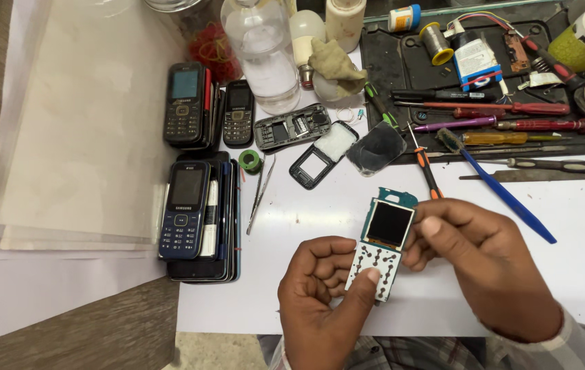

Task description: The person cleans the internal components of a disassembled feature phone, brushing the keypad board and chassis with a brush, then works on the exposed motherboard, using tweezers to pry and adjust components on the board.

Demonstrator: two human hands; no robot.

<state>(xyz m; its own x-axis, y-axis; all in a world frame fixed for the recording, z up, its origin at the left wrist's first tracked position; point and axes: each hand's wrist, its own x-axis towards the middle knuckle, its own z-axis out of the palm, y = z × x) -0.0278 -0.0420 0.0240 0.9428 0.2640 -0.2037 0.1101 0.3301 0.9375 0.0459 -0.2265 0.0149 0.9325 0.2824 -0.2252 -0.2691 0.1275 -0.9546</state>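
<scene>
Nearest the camera, the left hand (pixel 323 301) and right hand (pixel 484 264) both pinch a bare phone circuit board (pixel 383 243) by its edges above the white table (pixel 566 226); light, stiff, likely fragile, it seems best held clear of its dark screen.

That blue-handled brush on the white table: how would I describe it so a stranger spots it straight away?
Start at the dark tool tray along the table's far right. Just below its row of screwdrivers, a long blue-handled brush lies slanting across the white tabletop, beyond the right hand. Its dark bristled head points toward the tray, and it is the only all-blue tool there.
</scene>
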